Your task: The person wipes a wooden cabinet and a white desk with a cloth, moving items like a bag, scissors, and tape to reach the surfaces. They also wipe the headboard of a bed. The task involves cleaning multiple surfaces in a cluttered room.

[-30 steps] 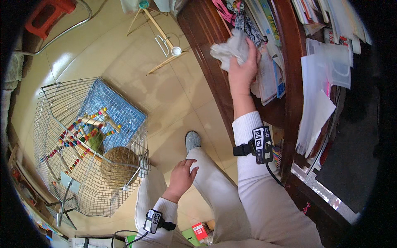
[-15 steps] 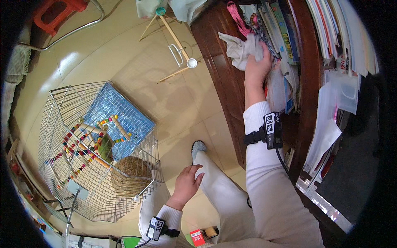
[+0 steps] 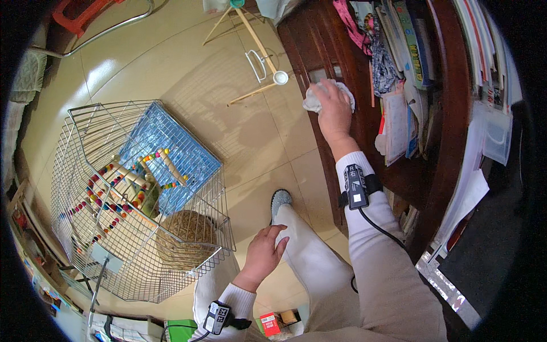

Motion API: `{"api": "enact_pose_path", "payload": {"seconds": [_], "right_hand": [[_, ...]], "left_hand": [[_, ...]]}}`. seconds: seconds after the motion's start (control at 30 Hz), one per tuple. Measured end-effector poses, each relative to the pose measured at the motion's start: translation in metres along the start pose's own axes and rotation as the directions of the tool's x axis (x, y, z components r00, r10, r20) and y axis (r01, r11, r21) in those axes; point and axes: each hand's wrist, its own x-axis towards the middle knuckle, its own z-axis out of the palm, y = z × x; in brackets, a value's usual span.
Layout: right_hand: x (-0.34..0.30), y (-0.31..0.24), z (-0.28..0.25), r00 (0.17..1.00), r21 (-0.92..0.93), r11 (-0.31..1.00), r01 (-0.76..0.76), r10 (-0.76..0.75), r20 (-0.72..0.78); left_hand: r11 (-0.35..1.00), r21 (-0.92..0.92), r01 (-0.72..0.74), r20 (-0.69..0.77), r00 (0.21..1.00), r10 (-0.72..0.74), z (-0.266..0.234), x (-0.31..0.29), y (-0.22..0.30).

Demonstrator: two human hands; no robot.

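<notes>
A crumpled white cloth (image 3: pixel 314 101) lies bunched under my right hand (image 3: pixel 333 117), against the front of a dark red-brown wooden cabinet (image 3: pixel 310 45). My fingers are spread over the cloth and grip it; part of it is hidden beneath them. Over my leg, near the knee, my left hand (image 3: pixel 263 253) hangs with loosely bent fingers apart and holds nothing. To its left stands a wire birdcage (image 3: pixel 122 256) with a blue tray (image 3: pixel 194 154), bead-strung perches, a green bird (image 3: pixel 150 199) and a round woven nest (image 3: pixel 185 239).
Books (image 3: pixel 413 48), papers and a patterned cloth (image 3: pixel 384 65) fill the open shelf at right. A wooden perch stand (image 3: pixel 259 43) with a small white cup is on the tiled floor ahead. A red stool (image 3: pixel 77 17) sits far left. A red box (image 3: pixel 269 324) lies near my legs.
My right hand has moved left, away from the shelf's contents, onto the cabinet's front. The cloth, which hung loose, is now bunched under it. My left hand has hardly moved.
</notes>
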Motion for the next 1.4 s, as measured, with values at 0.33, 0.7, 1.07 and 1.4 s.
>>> {"api": "enact_pose_path", "payload": {"seconds": [0.33,0.7,1.07,1.4], "right_hand": [[0.128,0.008,0.019,0.880,-0.439,0.810,0.389,-0.467,-0.082],[-0.184,0.038,0.057,0.648,-0.271,0.925,-0.268,0.381,0.660],[-0.172,-0.013,-0.031,0.780,0.742,0.257,-0.619,0.310,0.544],[-0.134,-0.045,-0.154,0.927,0.814,0.448,-0.370,0.127,0.352]], "left_hand": [[0.996,-0.054,0.074,0.026,0.997,-0.073,-0.004,-0.009,0.001],[0.947,-0.322,0.010,-0.380,0.914,-0.139,-0.031,0.005,0.008],[0.924,-0.380,-0.037,-0.701,0.663,-0.262,-0.003,0.051,0.011],[0.190,-0.981,0.032,-0.035,0.940,-0.339,0.015,0.055,0.079]]}}
